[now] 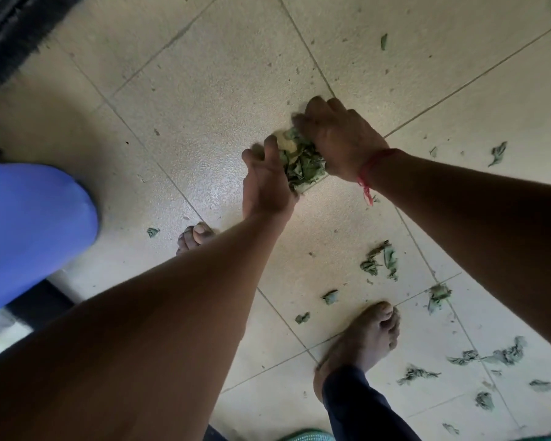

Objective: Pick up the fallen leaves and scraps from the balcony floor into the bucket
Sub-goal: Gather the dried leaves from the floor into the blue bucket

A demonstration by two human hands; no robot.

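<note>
A clump of green leaves [303,163] is pressed between my two hands just above the tiled balcony floor [204,90]. My left hand [266,183] pushes against the clump's left side with its palm and loosely spread fingers. My right hand [337,138], with a red thread at the wrist, curls its fingers over the top and right side of the clump. A blue rounded shape [29,233] at the left edge may be the bucket; its opening is hidden. Loose leaf scraps [379,262] lie below the hands, and more scraps [503,354] are scattered at lower right.
My bare feet stand on the tiles, one [360,342] among the scraps, the toes of the other [194,237] under my left forearm. A dark bristled mat [10,33] fills the top left corner. A green ribbed object [303,436] shows at the bottom edge.
</note>
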